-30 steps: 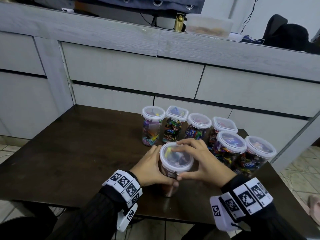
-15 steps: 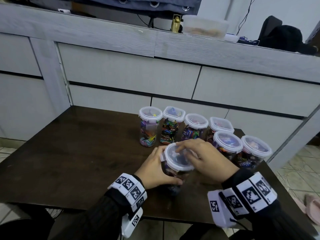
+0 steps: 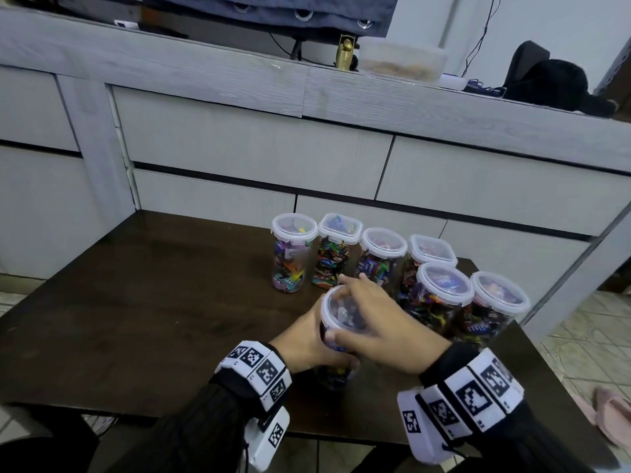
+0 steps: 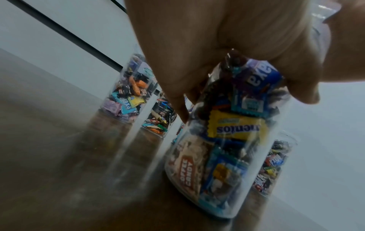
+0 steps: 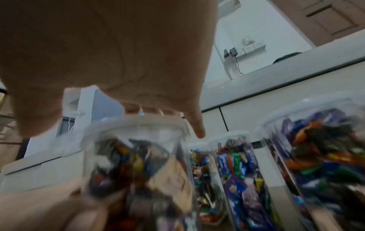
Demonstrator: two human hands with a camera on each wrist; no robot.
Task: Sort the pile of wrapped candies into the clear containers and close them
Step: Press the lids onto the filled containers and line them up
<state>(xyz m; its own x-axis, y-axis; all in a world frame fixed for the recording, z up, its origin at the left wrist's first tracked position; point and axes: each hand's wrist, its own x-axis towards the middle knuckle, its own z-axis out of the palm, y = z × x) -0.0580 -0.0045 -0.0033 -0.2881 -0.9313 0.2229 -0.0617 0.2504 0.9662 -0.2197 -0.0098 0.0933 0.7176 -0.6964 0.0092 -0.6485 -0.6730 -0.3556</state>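
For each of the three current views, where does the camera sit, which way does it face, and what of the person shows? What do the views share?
Head: worn on the head, looking forward and down at the dark table; both hands, wrist bands and sleeves show, plus six lidded containers behind.
Left wrist: low beside the table, looking along the left hand gripping the held container.
Right wrist: under the right hand, looking toward the cabinet; fingers rest over the lid.
Shared: all three show the held container and its neighbours.

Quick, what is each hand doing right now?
Left hand: grips the side of the candy jar.
Right hand: lies over the jar's lid, fingers curled over its rim, thumb on the near edge.
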